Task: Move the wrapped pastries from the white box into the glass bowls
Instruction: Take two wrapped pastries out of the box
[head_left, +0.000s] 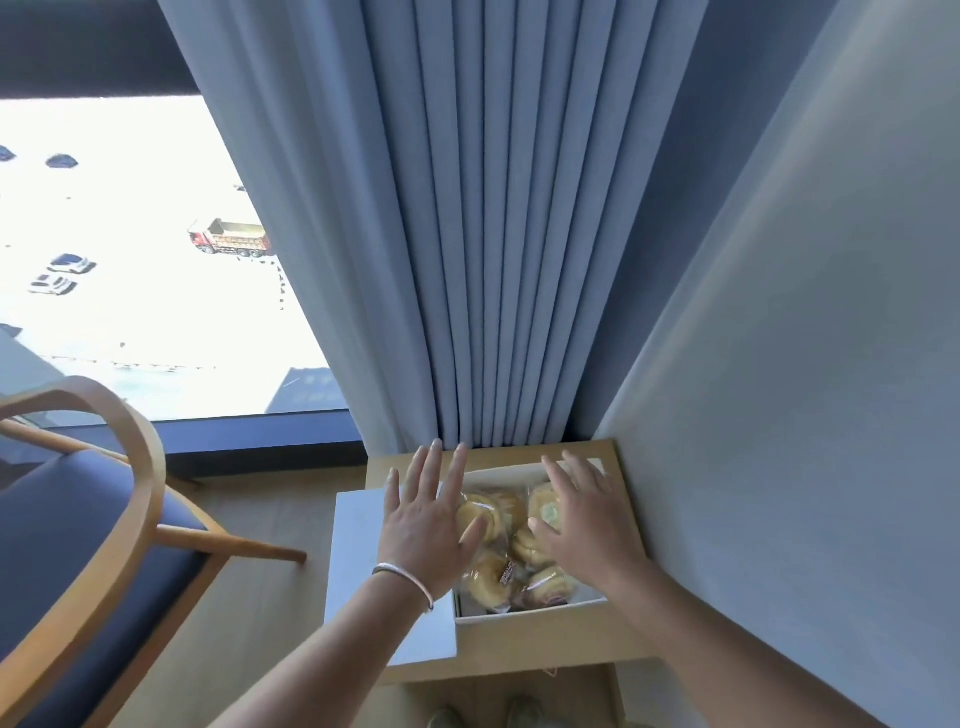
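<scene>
A white box (524, 613) stands open on a small wooden table (519, 654) in the corner. Several wrapped round pastries (493, 577) lie inside it. The box's lid (358, 561) lies flat to the left. My left hand (426, 514), with a silver bracelet at the wrist, hovers over the box's left edge with fingers spread and holds nothing. Over the right side of the box my right hand (582, 514) is spread too, covering some pastries, and it grips nothing. No glass bowl is in view.
A wooden chair with a blue seat (78, 545) stands at the left. A blue curtain (493, 260) hangs behind the table and a wall (805, 415) closes the right side. A window is at upper left. Shoes (483, 717) show under the table's front edge.
</scene>
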